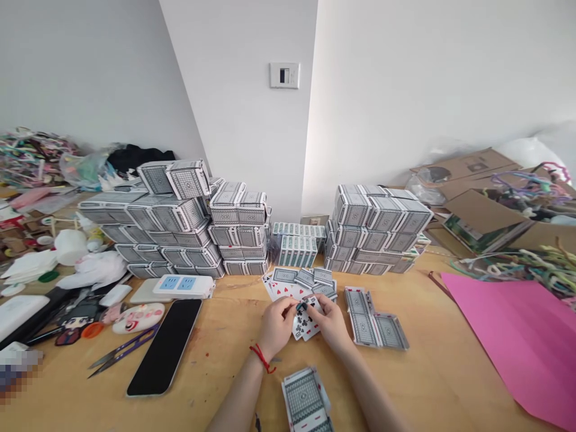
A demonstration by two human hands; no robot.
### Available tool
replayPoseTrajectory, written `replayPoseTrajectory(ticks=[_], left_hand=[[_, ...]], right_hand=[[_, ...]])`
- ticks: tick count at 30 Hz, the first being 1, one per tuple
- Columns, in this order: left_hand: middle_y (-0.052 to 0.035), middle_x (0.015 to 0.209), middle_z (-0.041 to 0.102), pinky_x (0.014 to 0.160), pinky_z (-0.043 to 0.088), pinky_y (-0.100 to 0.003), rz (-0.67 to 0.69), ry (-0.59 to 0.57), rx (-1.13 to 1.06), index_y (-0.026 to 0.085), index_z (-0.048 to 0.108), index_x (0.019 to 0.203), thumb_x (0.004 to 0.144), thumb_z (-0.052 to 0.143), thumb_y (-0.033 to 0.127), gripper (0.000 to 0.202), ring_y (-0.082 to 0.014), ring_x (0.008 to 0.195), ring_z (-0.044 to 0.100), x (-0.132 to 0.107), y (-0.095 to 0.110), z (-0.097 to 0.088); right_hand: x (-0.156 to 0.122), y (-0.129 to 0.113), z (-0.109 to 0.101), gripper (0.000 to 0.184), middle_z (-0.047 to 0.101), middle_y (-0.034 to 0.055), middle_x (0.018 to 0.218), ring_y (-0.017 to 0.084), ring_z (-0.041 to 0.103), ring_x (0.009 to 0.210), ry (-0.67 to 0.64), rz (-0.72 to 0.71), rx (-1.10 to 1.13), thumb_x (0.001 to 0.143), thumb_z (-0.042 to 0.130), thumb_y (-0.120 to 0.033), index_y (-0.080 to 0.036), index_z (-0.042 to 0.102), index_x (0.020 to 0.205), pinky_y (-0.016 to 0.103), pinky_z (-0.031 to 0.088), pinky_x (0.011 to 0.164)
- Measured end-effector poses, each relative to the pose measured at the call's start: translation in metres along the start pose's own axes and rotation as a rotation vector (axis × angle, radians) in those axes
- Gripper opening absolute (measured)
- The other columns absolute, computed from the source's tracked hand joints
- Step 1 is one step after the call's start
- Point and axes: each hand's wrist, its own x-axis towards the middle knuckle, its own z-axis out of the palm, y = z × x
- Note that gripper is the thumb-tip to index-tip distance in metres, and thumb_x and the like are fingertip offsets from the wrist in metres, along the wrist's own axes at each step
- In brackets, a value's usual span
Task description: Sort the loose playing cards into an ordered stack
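Observation:
My left hand (pixel 278 324), with a red cord round the wrist, and my right hand (pixel 333 323) meet in the middle of the table. Both have fingers closed on a playing card (pixel 302 323) with black clubs. A small dark patch shows between the fingertips; what it is I cannot make out. Just beyond my hands lie loose playing cards (pixel 285 275), some face up with red hearts, others back up. Right of my right hand rests an L-shaped piece of joined folded cards (pixel 362 318). Between my forearms sits another folded card piece (pixel 304 393).
Blocks built from folded cards stand in stacks at left (pixel 180 225) and right (pixel 378 219). Card boxes (pixel 297 250) stand between them. A phone (pixel 164 348), scissors (pixel 123 351) and a power strip (pixel 184 285) lie left. Pink paper (pixel 513 342) and cardboard boxes (pixel 486 219) are right.

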Motion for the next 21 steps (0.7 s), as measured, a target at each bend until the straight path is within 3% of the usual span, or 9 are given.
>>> replayPoseTrajectory(ticks=[4,11,16,21], left_hand=[[-0.0036,0.071,0.057,0.063,0.037,-0.025,0.032,0.014,0.082,0.019,0.057,0.071,0.077,0.041,0.024,0.018,-0.0155,0.068,0.05,-0.002,0.006,0.0],[-0.0033,0.068,0.054,0.061,0.036,-0.025,0.064,0.056,0.146,0.019,0.054,0.069,0.077,0.04,0.024,0.017,-0.0157,0.066,0.048,-0.005,0.008,0.001],[-0.0025,0.065,0.053,0.058,0.035,-0.024,0.057,0.049,0.13,0.019,0.054,0.068,0.078,0.04,0.025,0.018,-0.0144,0.061,0.047,-0.004,0.006,0.002],[-0.0027,0.066,0.054,0.059,0.035,-0.024,0.068,0.038,0.158,0.019,0.055,0.07,0.077,0.04,0.023,0.017,-0.0145,0.061,0.048,-0.003,0.004,0.003]], right_hand=[[-0.003,-0.002,0.003,0.025,0.059,0.0022,0.067,0.016,0.051,0.062,0.065,-0.087,-0.165,0.067,0.056,-0.038,-0.015,0.06,0.075,0.023,0.041,0.058],[-0.011,-0.006,0.011,0.021,0.051,-0.003,0.05,0.01,0.043,0.049,0.177,-0.172,-0.324,0.068,0.053,-0.035,-0.016,0.056,0.06,0.019,0.034,0.048],[-0.009,-0.004,0.011,0.022,0.061,0.0013,0.066,0.013,0.052,0.059,0.164,-0.182,-0.316,0.071,0.05,-0.034,-0.016,0.06,0.077,0.021,0.039,0.056],[-0.009,-0.004,0.011,0.022,0.062,0.0015,0.066,0.014,0.053,0.059,0.163,-0.175,-0.313,0.073,0.049,-0.035,-0.017,0.061,0.075,0.022,0.04,0.056]])
